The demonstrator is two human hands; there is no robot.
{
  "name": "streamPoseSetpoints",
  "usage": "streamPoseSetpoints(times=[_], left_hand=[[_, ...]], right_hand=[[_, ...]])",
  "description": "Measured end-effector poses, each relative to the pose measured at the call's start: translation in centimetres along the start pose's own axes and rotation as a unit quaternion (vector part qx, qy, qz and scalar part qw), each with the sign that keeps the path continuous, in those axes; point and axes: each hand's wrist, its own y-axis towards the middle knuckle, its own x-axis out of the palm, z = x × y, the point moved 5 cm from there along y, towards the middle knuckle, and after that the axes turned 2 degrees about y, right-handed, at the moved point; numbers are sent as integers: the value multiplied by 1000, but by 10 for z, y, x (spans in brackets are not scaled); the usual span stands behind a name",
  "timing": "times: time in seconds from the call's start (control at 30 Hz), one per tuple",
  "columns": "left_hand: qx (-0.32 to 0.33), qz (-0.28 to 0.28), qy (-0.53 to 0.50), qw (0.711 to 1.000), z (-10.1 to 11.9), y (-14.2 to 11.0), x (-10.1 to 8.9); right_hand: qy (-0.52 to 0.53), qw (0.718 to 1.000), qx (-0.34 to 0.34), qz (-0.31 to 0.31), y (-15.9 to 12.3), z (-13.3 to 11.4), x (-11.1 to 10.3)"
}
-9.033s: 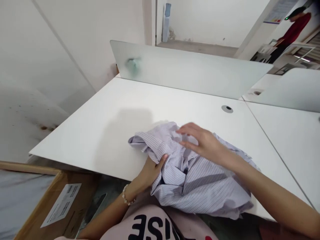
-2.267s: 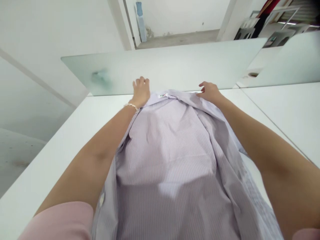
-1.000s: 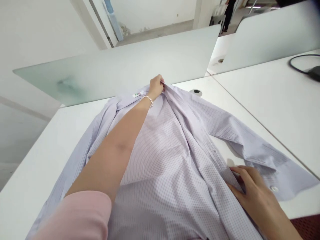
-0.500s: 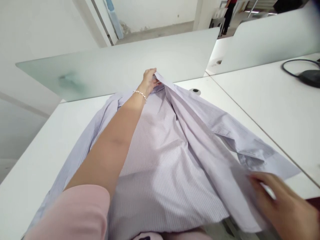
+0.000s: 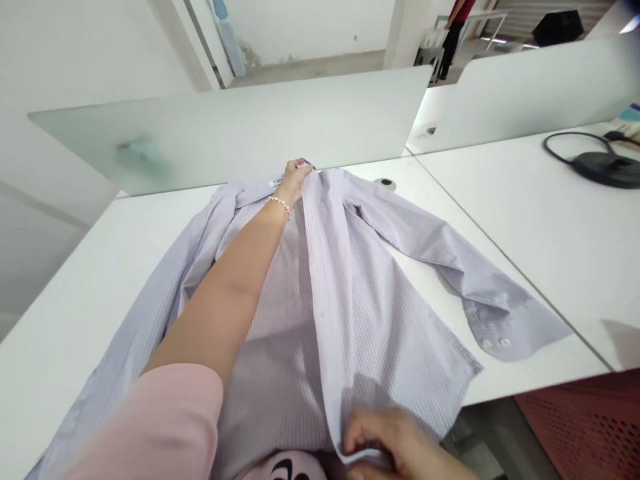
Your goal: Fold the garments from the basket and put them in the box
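A pale lilac striped long-sleeved shirt (image 5: 395, 313) lies spread on a white desk (image 5: 165, 227), its front parted and the inside of the back showing. Stretched far forward, my left hand (image 5: 296, 179) is closed on the front edge near the collar; a beaded bracelet circles that wrist. Close to me, my right hand (image 5: 390, 443) pinches the lower corner of the same front panel, slightly blurred. Between the two hands the panel's edge runs fairly straight. The right-hand sleeve lies out across the desk, its buttoned cuff (image 5: 505, 333) near the desk joint.
A frosted divider (image 5: 225, 140) stands along the desk's back edge. On the adjoining desk rests a black round base (image 5: 607, 168) with a cable. A red perforated chair (image 5: 585, 420) is below at right. A person (image 5: 455, 33) stands in the background.
My right hand has moved left with the front panel's lower corner, laying the panel inward over the shirt. My left hand has lowered slightly at the collar. The right cuff's buttons now show.
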Motion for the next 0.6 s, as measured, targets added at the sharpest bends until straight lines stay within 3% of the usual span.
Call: streamPoseSetpoints(times=[0.07, 0.13, 0.2, 0.23, 0.27, 0.33, 0.4, 0.43, 0.6], left_hand=[[13, 12, 62, 998, -8, -3, -10], [28, 16, 114, 993, -17, -7, -18], [32, 10, 142, 989, -25, -8, -21], [34, 7, 147, 988, -28, -8, -22], [36, 5, 148, 988, -30, -8, -23], [39, 5, 141, 989, -33, -6, -23], [34, 6, 131, 991, -35, -3, -23], [31, 5, 125, 992, -36, -2, -23], [29, 3, 90, 996, -43, 2, -23]], right_hand=[[-31, 999, -2, -29, 11, 1, 9], [-54, 997, -28, -43, 12, 1, 4], [-77, 996, -49, 13, 8, 5, -21], [-108, 990, -47, 82, 4, 10, -40], [-160, 971, -35, 173, -2, 17, -61], [-288, 893, 9, 344, -19, 33, -100], [-377, 815, 47, 438, -35, 52, -123], [-393, 798, 59, 453, -41, 62, -128], [-343, 824, 135, 430, -64, 94, -126]])
